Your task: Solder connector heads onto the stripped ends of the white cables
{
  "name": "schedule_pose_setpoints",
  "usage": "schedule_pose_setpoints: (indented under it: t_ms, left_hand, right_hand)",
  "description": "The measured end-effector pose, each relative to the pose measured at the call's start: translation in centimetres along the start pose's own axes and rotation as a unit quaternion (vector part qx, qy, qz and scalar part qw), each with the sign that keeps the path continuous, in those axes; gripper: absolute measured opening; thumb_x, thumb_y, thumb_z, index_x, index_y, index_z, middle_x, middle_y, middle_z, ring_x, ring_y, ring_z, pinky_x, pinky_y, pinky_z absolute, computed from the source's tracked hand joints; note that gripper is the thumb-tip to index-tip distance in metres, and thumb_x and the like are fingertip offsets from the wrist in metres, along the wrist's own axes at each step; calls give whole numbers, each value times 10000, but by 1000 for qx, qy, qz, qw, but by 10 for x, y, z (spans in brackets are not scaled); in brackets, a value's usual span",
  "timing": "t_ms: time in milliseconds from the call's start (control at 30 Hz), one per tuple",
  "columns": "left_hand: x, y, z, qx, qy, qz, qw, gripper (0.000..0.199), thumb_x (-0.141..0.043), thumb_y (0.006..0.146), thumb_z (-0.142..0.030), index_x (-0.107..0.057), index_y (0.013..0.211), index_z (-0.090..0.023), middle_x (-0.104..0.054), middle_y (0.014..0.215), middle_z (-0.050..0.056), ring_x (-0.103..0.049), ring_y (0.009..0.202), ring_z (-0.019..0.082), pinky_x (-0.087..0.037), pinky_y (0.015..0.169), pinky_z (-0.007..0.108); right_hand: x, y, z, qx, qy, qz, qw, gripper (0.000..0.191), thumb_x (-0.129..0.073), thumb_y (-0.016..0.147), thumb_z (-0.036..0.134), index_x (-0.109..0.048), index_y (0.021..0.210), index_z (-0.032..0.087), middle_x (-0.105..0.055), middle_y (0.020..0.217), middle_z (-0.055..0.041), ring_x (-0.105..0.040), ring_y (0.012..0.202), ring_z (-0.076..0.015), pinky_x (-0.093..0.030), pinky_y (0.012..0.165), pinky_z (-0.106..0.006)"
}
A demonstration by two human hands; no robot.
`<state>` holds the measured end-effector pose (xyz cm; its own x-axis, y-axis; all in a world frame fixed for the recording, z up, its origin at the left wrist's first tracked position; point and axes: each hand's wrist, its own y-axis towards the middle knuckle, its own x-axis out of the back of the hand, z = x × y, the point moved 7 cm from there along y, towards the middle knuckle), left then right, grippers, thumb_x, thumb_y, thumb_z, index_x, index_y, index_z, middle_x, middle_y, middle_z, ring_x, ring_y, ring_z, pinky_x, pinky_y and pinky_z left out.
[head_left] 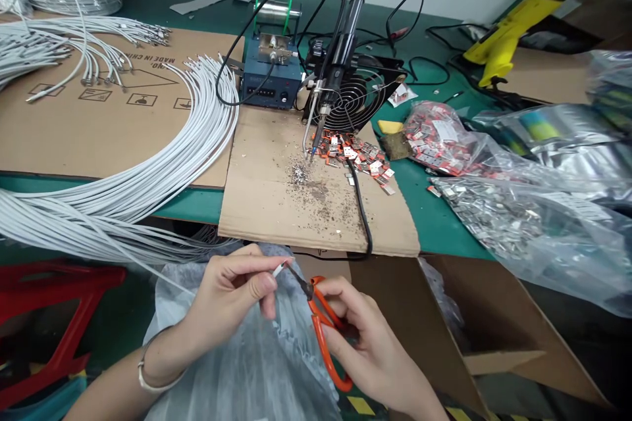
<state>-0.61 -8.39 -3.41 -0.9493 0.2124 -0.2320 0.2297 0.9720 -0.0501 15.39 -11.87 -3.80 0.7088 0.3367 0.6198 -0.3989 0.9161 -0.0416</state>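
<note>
Between the thumb and fingers of my left hand (237,289) is pinched the end of a white cable (279,270), its short tip sticking out to the right. The cable's length runs behind the hand toward the left. My right hand (363,335) grips a pair of scissors (320,322) with orange handles, fingers through the loops. The dark blades reach up-left and meet the cable's tip. Whether they press on the wires there is too small to tell. Both hands are above my lap, in front of the bench edge.
A large bundle of white cables (148,191) lies at left. A soldering iron (340,46) hangs over cardboard (266,210) holding small metal-and-orange connectors (370,164). Behind stand a fan (358,102) and a blue feeder box (271,82). Bags of parts (494,217) lie right; a red stool (54,335) stands left.
</note>
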Motion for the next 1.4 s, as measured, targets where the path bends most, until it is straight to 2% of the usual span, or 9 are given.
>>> schedule_pose_setpoints:
  t_ms: [167, 333, 467, 700, 1033, 1200, 1400]
  left_hand:
    - [2, 0, -3, -42, 16, -28, 999, 225, -643, 786, -140, -743, 944, -265, -578, 542, -5, -546, 510, 96, -456, 562, 218]
    - [4, -2, -11, -112, 69, -45, 990, 275, -636, 776, -91, -735, 959, -271, -534, 612, -6, -560, 498, 87, -445, 474, 194]
    - [2, -6, -17, -197, 134, -37, 970, 362, -602, 795, -43, -695, 1053, -278, -533, 634, -6, -535, 550, 90, -442, 497, 194]
    - [-2, -9, -23, -282, 203, -22, 937, 457, -576, 788, 36, -639, 1147, -240, -560, 693, -4, -501, 626, 99, -434, 548, 208]
    - [-2, -15, -23, -302, 221, -13, 927, 520, -557, 776, 80, -618, 1171, -253, -550, 733, 3, -520, 666, 106, -446, 566, 226]
    - [-3, -14, -23, -301, 216, -3, 929, 533, -559, 772, 84, -610, 1184, -251, -540, 738, 3, -508, 669, 103, -448, 570, 220]
    - [-3, -15, -23, -301, 221, -4, 928, 523, -554, 790, 53, -601, 1196, -273, -546, 717, 7, -502, 650, 113, -441, 545, 227]
  right_hand:
    - [-1, -2, 1, 7, -7, 0, 1000, 172, -480, 835, 199, -437, 990, 259, -549, 575, 66, -459, 544, -132, -355, 540, -223]
    - [-2, -4, 1, -13, 4, 9, 1000, 137, -469, 847, 226, -455, 981, 254, -547, 579, 59, -447, 549, -134, -354, 567, -234]
    - [-2, -5, -3, -46, 9, 13, 999, 127, -475, 845, 245, -481, 972, 238, -546, 591, 39, -469, 582, -146, -366, 575, -239]
    - [-2, -6, -3, -24, 17, 17, 999, 139, -502, 839, 231, -476, 975, 243, -551, 600, 44, -474, 582, -142, -355, 564, -230]
    - [-11, -6, -7, -50, 117, 69, 989, 53, -477, 867, 245, -455, 915, 243, -496, 579, 73, -365, 564, -118, -291, 582, -232]
    - [-16, -8, -11, -72, 170, 64, 981, 49, -484, 846, 258, -463, 869, 220, -418, 568, 64, -339, 583, -120, -283, 550, -221]
    - [-21, -6, -5, -81, 196, 86, 973, 148, -493, 750, 132, -413, 848, 209, -392, 549, 85, -306, 515, -94, -277, 500, -211]
